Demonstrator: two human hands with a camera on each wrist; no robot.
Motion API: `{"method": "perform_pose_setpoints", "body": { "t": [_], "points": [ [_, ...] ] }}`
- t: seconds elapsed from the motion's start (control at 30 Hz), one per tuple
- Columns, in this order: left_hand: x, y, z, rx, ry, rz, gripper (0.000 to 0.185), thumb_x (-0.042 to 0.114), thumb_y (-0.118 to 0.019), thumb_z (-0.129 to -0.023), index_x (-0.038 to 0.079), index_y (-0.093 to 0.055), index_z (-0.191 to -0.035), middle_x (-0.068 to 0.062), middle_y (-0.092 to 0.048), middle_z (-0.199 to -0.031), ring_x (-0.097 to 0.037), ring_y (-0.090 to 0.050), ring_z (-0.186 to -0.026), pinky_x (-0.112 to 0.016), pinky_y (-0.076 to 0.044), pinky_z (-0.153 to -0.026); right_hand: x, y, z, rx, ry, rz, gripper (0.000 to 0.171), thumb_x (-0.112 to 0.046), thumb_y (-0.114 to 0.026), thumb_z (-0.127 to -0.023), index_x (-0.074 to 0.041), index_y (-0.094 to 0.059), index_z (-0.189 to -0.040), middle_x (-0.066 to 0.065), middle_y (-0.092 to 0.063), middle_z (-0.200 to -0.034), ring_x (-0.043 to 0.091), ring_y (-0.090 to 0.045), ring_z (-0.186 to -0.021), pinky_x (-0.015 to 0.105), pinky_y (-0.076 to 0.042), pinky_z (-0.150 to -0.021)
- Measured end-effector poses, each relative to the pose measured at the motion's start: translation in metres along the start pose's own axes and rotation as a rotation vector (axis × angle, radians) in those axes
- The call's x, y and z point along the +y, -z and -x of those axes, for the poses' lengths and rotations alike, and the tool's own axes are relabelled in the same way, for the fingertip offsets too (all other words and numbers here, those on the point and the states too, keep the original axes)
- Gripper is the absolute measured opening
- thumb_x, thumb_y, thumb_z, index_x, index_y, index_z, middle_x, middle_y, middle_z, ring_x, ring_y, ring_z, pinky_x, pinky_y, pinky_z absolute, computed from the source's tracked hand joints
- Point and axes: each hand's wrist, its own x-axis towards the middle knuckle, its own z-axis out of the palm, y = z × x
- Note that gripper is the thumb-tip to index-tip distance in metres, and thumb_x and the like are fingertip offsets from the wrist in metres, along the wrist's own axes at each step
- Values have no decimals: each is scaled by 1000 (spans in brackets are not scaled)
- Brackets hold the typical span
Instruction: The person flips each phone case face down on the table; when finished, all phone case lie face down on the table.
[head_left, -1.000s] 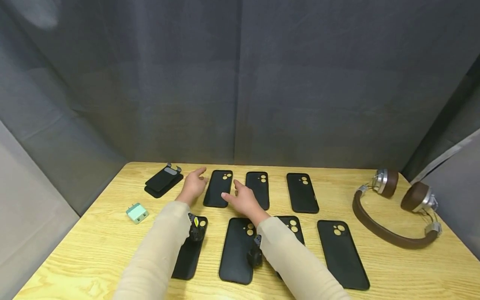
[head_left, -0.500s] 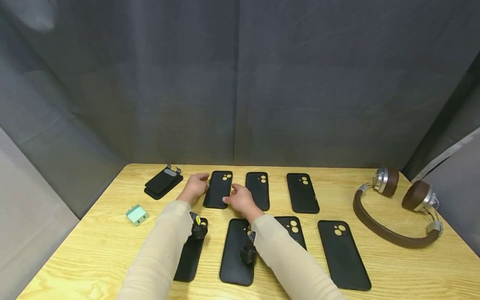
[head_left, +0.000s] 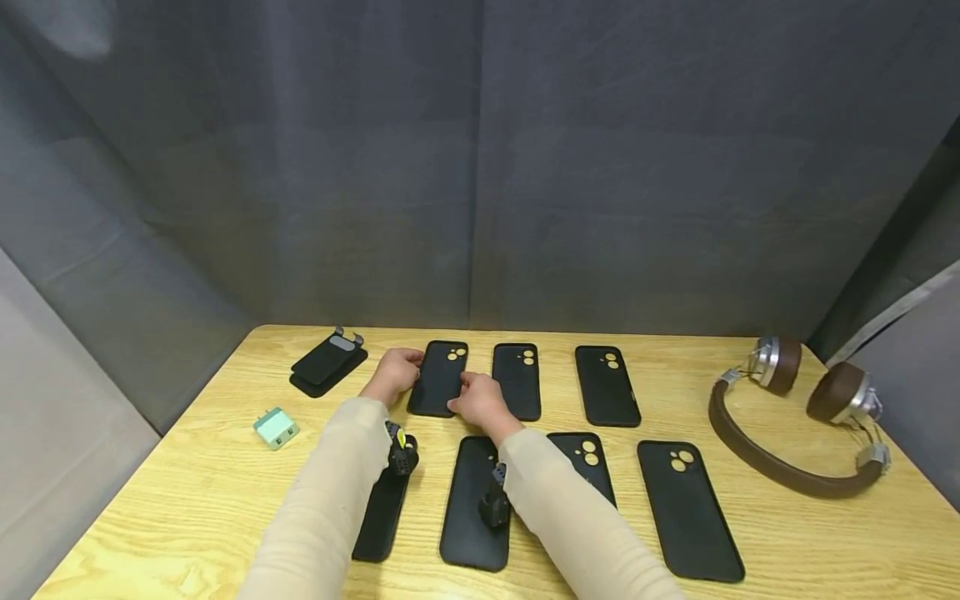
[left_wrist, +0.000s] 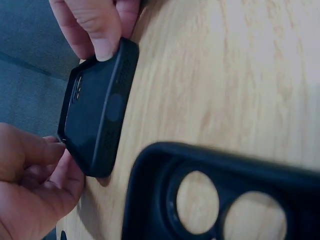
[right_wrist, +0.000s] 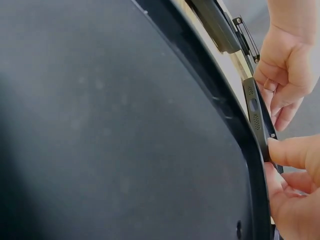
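Observation:
In the head view, a black phone case (head_left: 438, 379) lies in the back row, camera cutouts at its upper right. My left hand (head_left: 397, 375) holds its left edge. With thumb over the rim and fingers outside, my right hand (head_left: 483, 402) pinches the lower right corner. The left wrist view shows both hands on this phone case (left_wrist: 90, 115), inner side up; the left hand's (left_wrist: 35, 175) fingertips are at its far-left rim. Whether it is lifted off the wood cannot be told. In the right wrist view, another case fills the foreground and partly hides the held one.
More black phone cases stand in rows, including one (head_left: 517, 382) just right and one (head_left: 690, 508) at front right. A black folding stand (head_left: 328, 364) and a mint charger plug (head_left: 276, 428) lie left. Brown headphones (head_left: 795, 471) lie right. Grey curtain (head_left: 480, 167) hangs behind.
Both hands have come down and closed in on the case from either side. Their spread fingers have drawn together onto its edges. The other things stay put.

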Motion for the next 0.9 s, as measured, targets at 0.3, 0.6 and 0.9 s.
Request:
{"method": "perform_pose_setpoints", "body": {
  "t": [0.3,0.6,0.9],
  "points": [
    [2,-1,-3,35,17,43,46,-14,-42,-83,-4,-53,-127,-22,-54,-126,-27,-55,-109,-28,-47,-78,1,2,-3,-6,-1,-11,57,-9,-71,-80,1,-49,-131,10,-64,-108,21,-55,-105,38,-42,-97],
    [1,5,-3,62,39,40,36,-6,-48,-87,-4,-56,-122,-20,-55,-120,-18,-51,-79,-19,-40,-55,1,0,-2,-24,-19,-35,55,-9,-70,-81,0,-50,-131,12,-62,-117,25,-54,-115,38,-42,-97],
    [7,12,-1,55,40,138,36,-5,-49,-85,-1,-57,-120,-9,-54,-89,-11,-41,-53,-24,-39,-52,-2,-1,-3,-26,4,-12,53,-9,-71,-80,2,-52,-128,13,-62,-117,27,-54,-114,38,-43,-95]
  ]
}}
